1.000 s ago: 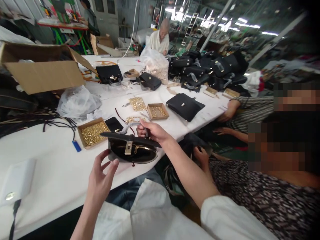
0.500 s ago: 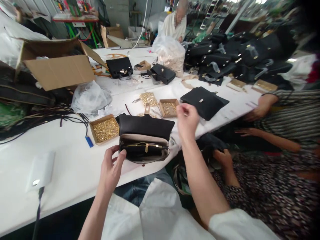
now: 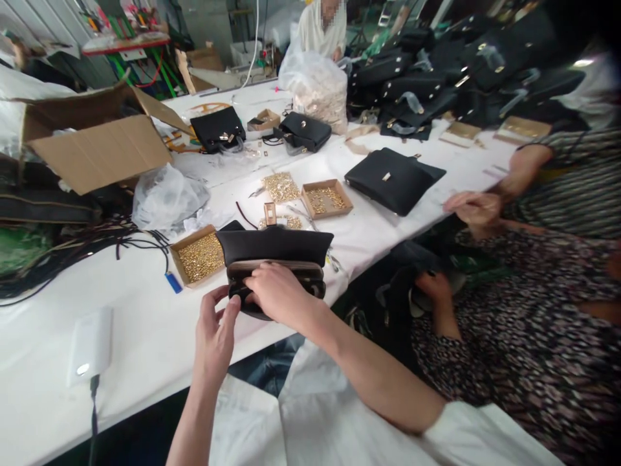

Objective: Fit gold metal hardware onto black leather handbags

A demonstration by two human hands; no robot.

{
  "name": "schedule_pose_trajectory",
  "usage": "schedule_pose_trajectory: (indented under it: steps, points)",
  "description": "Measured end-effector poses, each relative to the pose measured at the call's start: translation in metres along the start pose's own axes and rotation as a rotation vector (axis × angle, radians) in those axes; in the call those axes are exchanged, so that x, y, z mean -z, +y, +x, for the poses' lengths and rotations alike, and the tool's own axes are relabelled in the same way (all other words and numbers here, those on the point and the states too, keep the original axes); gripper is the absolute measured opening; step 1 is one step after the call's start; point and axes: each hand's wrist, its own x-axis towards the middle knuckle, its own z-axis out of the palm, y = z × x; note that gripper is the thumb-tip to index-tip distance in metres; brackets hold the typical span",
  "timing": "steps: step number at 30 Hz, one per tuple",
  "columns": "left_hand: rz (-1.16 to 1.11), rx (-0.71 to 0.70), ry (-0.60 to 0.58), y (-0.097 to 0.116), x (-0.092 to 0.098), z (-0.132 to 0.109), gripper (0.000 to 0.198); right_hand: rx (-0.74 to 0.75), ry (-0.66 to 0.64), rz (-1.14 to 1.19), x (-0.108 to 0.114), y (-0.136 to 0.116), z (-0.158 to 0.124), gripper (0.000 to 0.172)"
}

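A black handbag [image 3: 276, 247] stands at the near table edge with its flap raised and its mouth facing me. My left hand [image 3: 218, 320] pinches the bag's left side between thumb and fingers. Inside the opening is my right hand [image 3: 274, 291], near the left end; its fingertips are partly hidden by the bag, and whatever they hold cannot be made out. Left of the bag sits a cardboard tray of small gold pieces [image 3: 198, 257]. Behind it are a second tray [image 3: 327, 199] and a heap of gold parts [image 3: 281, 186].
Another black bag [image 3: 392, 180] lies at the right, near a co-worker's hand [image 3: 475, 210]. A white power bank [image 3: 91, 346] with a cable, a blue lighter-like item [image 3: 173, 282], a plastic bag [image 3: 167, 197] and a large carton [image 3: 97, 149] are on the left.
My right hand has moved left and down from above the table into the bag's opening. My left hand stays on the bag's side. A co-worker's hand on the right has risen over the table edge.
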Motion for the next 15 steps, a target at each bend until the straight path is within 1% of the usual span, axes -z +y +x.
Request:
schedule_pose_trajectory:
  steps: [2,6,9,11,15]
  points:
    - [-0.011,0.013,-0.006,-0.001,0.001,-0.001,0.053,-0.025,0.02,0.055,0.001,0.001,-0.002,0.017]
    - [-0.013,0.009,-0.015,-0.001,0.001,0.0,0.053,-0.066,0.037,0.19,0.011,0.005,-0.015,0.013]
    - [-0.031,-0.015,-0.024,0.001,-0.003,0.001,0.053,-0.164,0.053,0.178,0.017,0.006,-0.02,0.02]
    - [-0.054,-0.018,-0.056,0.003,-0.006,0.002,0.055,-0.232,0.082,0.157,0.019,0.006,-0.021,0.021]
    - [-0.055,0.015,-0.083,0.003,-0.009,0.002,0.059,-0.282,0.136,0.198,0.019,0.008,-0.022,0.021]
